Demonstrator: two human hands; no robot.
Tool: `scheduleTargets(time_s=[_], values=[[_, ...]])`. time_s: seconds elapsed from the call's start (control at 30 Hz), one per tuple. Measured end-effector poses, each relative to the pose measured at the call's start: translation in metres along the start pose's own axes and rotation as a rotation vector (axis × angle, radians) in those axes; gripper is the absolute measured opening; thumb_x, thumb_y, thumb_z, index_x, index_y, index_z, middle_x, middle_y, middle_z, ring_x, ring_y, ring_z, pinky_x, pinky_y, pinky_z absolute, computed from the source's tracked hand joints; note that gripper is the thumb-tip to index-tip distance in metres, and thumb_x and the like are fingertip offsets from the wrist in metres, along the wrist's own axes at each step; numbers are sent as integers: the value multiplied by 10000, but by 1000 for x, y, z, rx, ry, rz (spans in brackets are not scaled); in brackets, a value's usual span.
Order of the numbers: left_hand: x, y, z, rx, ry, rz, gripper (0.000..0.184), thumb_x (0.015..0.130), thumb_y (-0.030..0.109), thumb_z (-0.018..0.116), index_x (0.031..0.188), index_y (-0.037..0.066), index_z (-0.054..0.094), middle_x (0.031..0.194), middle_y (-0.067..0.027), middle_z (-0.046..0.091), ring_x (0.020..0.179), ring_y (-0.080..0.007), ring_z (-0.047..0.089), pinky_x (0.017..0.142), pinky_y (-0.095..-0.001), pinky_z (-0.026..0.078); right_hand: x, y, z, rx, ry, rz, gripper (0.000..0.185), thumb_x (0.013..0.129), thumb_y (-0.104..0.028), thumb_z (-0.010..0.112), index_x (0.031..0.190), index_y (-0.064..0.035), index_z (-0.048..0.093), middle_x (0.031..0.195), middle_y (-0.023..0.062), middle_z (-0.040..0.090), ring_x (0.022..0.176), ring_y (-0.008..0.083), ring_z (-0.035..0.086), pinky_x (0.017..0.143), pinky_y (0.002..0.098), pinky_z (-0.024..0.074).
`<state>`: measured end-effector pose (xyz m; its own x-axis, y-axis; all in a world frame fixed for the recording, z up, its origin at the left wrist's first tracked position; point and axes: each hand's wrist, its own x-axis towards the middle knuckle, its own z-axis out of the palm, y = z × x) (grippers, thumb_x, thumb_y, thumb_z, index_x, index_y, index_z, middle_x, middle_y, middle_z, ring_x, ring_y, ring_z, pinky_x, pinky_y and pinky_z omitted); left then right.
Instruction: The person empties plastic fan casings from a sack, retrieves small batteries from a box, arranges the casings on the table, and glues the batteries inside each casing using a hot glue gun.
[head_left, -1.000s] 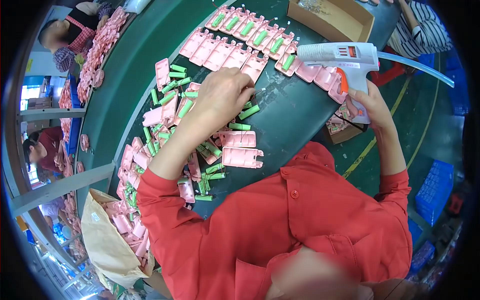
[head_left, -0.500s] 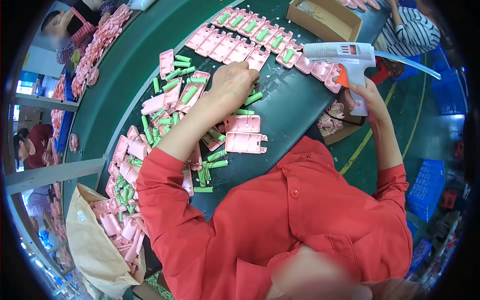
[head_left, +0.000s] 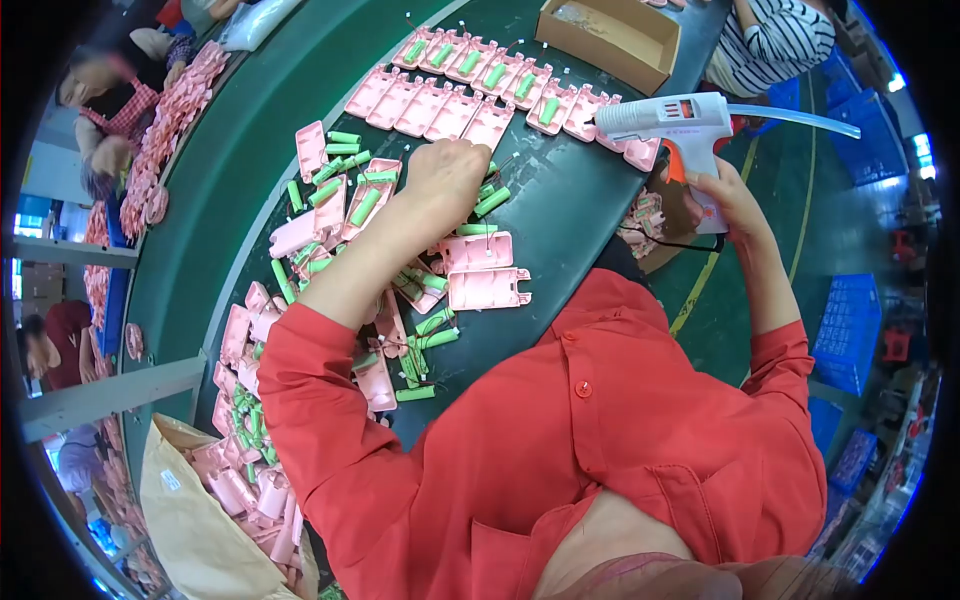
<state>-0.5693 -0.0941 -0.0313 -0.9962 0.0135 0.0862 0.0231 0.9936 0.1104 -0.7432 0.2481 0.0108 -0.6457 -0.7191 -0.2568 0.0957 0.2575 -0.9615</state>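
Observation:
My right hand (head_left: 738, 200) grips the handle of a white glue gun (head_left: 690, 118) with an orange trigger. A clear glue stick (head_left: 795, 120) sticks out of its back, and its nozzle points left over the end of a row of pink shells (head_left: 582, 120). My left hand (head_left: 447, 182) is curled closed, below another row of pink plastic shells (head_left: 410, 105). Its fingertips are hidden, so what they hold cannot be made out. Green battery cells (head_left: 493, 202) with thin wires lie close beside it. Two open shells (head_left: 488, 288) lie nearer my body.
Loose shells and green cells are heaped left of my forearm. A paper sack (head_left: 190, 510) of pink parts stands lower left. A cardboard box (head_left: 612, 40) sits at the back edge; another box holds parts beneath the gun. Other people (head_left: 775, 45) work around the bench.
The view has shifted slightly, so the bench things appear further left. Against the shells, my left hand has drawn slightly toward my body. The glue gun stays in my right hand.

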Motion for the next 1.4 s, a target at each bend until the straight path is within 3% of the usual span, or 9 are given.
scheduleTargets(time_s=[0.27, 0.43, 0.53, 0.73, 0.8, 0.9, 1.03, 1.2, 1.4], values=[[-3, 4, -28, -145, 48, -44, 144, 763, 108, 668, 863, 8, 639, 864, -161, 655, 850, -336, 654, 746, -438, 518, 3, -3, 1, 3, 60, 48, 276, 900, -259, 650, 1013, -18, 578, 692, 16, 549, 505, 82, 498, 489, 235, 397], [-6, -8, -25, -560, 293, 243, 228, 757, 40, 755, 959, 20, 652, 882, -116, 659, 844, -281, 663, 755, -387, 531, 8, 11, 0, 79, 67, -16, 339, 898, -274, 658, 1082, -13, 545, 694, 21, 554, 509, 87, 511, 476, 238, 406], [-8, -6, -26, -421, 290, 293, 364, 749, 12, 776, 1087, 29, 642, 915, -118, 669, 846, -275, 666, 762, -369, 536, 10, 18, -2, 108, 72, -54, 355, 896, -283, 663, 1092, -14, 541, 693, 29, 557, 511, 92, 518, 479, 238, 418], [-21, 16, -34, -648, 558, 85, 517, 791, 73, 792, 1259, 46, 573, 938, -119, 665, 817, -234, 673, 752, -345, 558, 12, 17, -5, 144, 11, -85, 354, 903, -292, 651, 1102, -22, 539, 691, 41, 564, 520, 95, 527, 484, 237, 424], [-23, 19, -28, -706, 548, 25, 480, 826, 111, 784, 1269, 53, 608, 945, -102, 683, 821, -182, 665, 752, -325, 550, 12, 16, -2, 105, 44, -79, 333, 906, -280, 644, 1099, -29, 539, 684, 38, 560, 529, 98, 535, 485, 244, 427], [-21, 1, 11, -953, 179, -294, 336, 879, 167, 743, 1199, 77, 697, 950, -79, 714, 842, -125, 642, 760, -294, 530, 9, 13, 2, 161, 14, -86, 316, 908, -266, 644, 1092, -32, 538, 691, 38, 559, 533, 102, 540, 491, 254, 439], [-20, -5, 12, -1268, 197, -193, 397, 935, 135, 684, 1312, 39, 601, 996, -74, 705, 816, -118, 659, 718, -242, 522, 8, 15, 0, 129, 28, -88, 315, 909, -263, 647, 1096, -33, 540, 689, 39, 557, 532, 106, 539, 495, 262, 445], [-24, -7, -7, -1929, -38, -487, 587, 945, 76, 637, 1471, 47, 379, 1108, -132, 688, 788, -145, 683, 589, -228, 491, 9, 13, 0, 159, 51, -79, 327, 908, -267, 642, 1113, -33, 541, 659, 43, 550, 529, 108, 536, 498, 268, 442], [-20, -5, -9, -1840, -138, -488, 615, 915, 81, 642, 1450, 5, 348, 1128, -170, 682, 653, -82, 537, 548, -205, 433, 10, 22, 0, 154, 52, -54, 350, 908, -271, 640, 1131, -25, 527, 658, 48, 552, 518, 108, 531, 495, 266, 444]])
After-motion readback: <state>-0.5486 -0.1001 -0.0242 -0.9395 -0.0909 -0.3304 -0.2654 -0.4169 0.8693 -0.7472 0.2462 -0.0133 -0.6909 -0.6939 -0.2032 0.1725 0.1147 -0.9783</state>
